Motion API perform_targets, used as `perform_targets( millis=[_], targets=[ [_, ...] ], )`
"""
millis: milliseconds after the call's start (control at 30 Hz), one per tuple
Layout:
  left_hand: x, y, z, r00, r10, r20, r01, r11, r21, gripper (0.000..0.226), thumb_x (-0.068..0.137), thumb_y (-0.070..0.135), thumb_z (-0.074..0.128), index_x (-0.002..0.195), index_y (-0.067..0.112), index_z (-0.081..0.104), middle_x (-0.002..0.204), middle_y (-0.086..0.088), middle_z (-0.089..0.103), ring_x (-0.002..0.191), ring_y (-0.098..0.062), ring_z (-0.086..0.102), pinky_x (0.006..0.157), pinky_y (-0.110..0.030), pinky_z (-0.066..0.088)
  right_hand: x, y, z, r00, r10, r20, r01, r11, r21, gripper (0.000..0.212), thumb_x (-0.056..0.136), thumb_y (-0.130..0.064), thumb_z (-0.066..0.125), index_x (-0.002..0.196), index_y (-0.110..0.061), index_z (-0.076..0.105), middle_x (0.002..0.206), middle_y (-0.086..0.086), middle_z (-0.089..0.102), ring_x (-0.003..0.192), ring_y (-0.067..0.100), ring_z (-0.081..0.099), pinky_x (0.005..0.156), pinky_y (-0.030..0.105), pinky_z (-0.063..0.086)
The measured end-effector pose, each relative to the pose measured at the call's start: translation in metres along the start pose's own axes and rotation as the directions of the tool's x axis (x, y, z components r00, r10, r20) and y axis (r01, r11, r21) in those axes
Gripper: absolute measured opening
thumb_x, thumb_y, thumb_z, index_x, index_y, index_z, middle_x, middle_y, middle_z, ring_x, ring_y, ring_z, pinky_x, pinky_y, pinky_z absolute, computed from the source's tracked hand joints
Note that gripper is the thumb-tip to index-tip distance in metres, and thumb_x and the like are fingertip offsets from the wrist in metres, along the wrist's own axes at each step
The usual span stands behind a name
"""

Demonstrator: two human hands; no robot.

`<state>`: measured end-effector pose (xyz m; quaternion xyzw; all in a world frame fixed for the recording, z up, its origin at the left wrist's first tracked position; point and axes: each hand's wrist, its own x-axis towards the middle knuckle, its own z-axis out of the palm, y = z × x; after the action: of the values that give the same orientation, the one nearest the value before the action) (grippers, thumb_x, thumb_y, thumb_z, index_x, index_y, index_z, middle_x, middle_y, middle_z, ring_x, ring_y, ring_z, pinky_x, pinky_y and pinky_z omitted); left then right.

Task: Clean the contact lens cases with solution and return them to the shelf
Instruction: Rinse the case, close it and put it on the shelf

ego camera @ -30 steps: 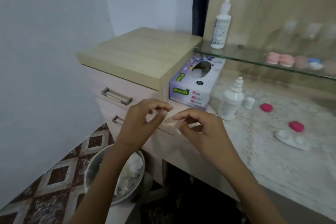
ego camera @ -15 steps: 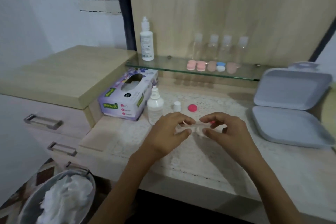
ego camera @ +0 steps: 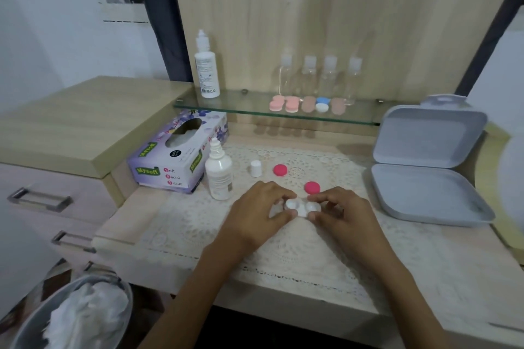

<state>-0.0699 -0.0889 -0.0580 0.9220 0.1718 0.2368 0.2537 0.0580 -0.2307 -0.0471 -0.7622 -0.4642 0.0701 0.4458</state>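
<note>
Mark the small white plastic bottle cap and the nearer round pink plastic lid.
Small white plastic bottle cap [ego camera: 255, 168]: head view, side wall.
Nearer round pink plastic lid [ego camera: 312, 187]: head view, top centre.

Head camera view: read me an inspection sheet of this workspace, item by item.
Surface: counter covered by a lace mat.
Job's things: white lens case, wells open, between the hands; two pink caps lie behind it; solution bottle upright, small white cap beside it; more lens cases on the glass shelf.
Clutter: tissue box, open grey box.
Hands: left hand and right hand each pinch one end of the white lens case.
Cables: nothing seen.
Surroundings: drawer unit at left; bin with crumpled tissues on the floor.
</note>
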Motion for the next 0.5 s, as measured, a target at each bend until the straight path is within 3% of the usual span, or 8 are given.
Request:
perform_targets(
  millis=[100, 167, 267, 333, 367, 400, 500],
  targets=[
    [-0.007, -0.001, -0.002, 0.993, 0.046, -0.109, -0.049, 0.999, -0.024, 0.03, 0.084, 0.041, 0.059, 0.109, 0.026, 0.066, 0.103, 0.015, 0.062, 0.099, -0.003, 0.051, 0.086, -0.031, 0.045, 0.0, 0.003, 0.0, 1.0, -0.014, -0.003, 0.014, 1.0, -0.007, 0.021, 0.078, -0.019, 0.075, 0.099, -0.023, 0.073, 0.092, -0.012, 0.065, 0.087, 0.002, 0.054, 0.074, 0.021, 0.042],
    [-0.014, 0.001, -0.008, 0.947, 0.078, -0.312, -0.092, 0.995, -0.03, 0.021, 0.084, 0.03, 0.063, 0.102, 0.021, 0.07, 0.1, 0.011, 0.064, 0.098, -0.007, 0.055, 0.085, -0.031, 0.046, -0.001, 0.005, 0.001, 1.0, -0.013, -0.011, 0.013, 1.0, 0.0, 0.022, 0.078, -0.02, 0.075, 0.099, -0.024, 0.073, 0.093, -0.013, 0.065, 0.089, 0.003, 0.054, 0.075, 0.022, 0.041],
    [-0.021, 0.006, -0.021, 0.757, 0.08, -0.649, -0.083, 0.996, 0.027, 0.018, 0.082, 0.013, 0.066, 0.099, 0.014, 0.071, 0.106, 0.002, 0.064, 0.105, -0.014, 0.054, 0.092, -0.032, 0.043, -0.001, 0.008, 0.002, 1.0, -0.011, -0.023, 0.012, 1.0, 0.026, 0.021, 0.078, -0.022, 0.075, 0.099, -0.025, 0.072, 0.092, -0.014, 0.065, 0.09, 0.002, 0.053, 0.076, 0.023, 0.042],
    [-0.022, 0.007, -0.029, 0.637, 0.006, -0.77, -0.008, 1.0, 0.001, 0.033, 0.079, 0.009, 0.068, 0.111, 0.013, 0.066, 0.122, -0.004, 0.055, 0.119, -0.013, 0.044, 0.101, -0.033, 0.037, -0.001, 0.009, 0.003, 1.0, -0.016, -0.026, 0.017, 0.999, 0.031, 0.021, 0.078, -0.022, 0.075, 0.099, -0.025, 0.072, 0.091, -0.014, 0.065, 0.089, 0.003, 0.053, 0.076, 0.024, 0.042],
    [-0.022, 0.003, -0.033, 0.615, -0.041, -0.787, 0.016, 0.999, -0.039, 0.042, 0.078, 0.01, 0.068, 0.119, 0.014, 0.061, 0.129, -0.005, 0.049, 0.125, -0.012, 0.039, 0.105, -0.034, 0.035, -0.001, 0.009, 0.003, 1.0, -0.014, -0.028, 0.015, 0.999, 0.037, 0.021, 0.078, -0.023, 0.075, 0.099, -0.026, 0.072, 0.09, -0.014, 0.065, 0.089, 0.004, 0.053, 0.076, 0.025, 0.043],
    [-0.022, -0.002, -0.036, 0.627, -0.082, -0.775, 0.013, 0.995, -0.094, 0.049, 0.079, 0.011, 0.068, 0.126, 0.014, 0.055, 0.134, -0.004, 0.045, 0.129, -0.012, 0.036, 0.107, -0.037, 0.034, -0.001, 0.01, 0.004, 0.999, -0.009, -0.03, 0.011, 0.999, 0.045, 0.021, 0.078, -0.023, 0.075, 0.098, -0.026, 0.072, 0.09, -0.014, 0.065, 0.089, 0.004, 0.053, 0.076, 0.025, 0.043],
    [-0.019, -0.018, -0.039, 0.754, -0.237, -0.613, -0.025, 0.922, -0.387, 0.064, 0.083, 0.022, 0.065, 0.141, 0.015, 0.036, 0.142, 0.001, 0.041, 0.131, -0.012, 0.041, 0.108, -0.039, 0.039, -0.001, 0.01, 0.005, 0.999, 0.001, -0.032, 0.002, 0.998, 0.065, 0.021, 0.077, -0.023, 0.076, 0.098, -0.026, 0.072, 0.088, -0.014, 0.065, 0.088, 0.005, 0.053, 0.075, 0.025, 0.043]
  ],
)
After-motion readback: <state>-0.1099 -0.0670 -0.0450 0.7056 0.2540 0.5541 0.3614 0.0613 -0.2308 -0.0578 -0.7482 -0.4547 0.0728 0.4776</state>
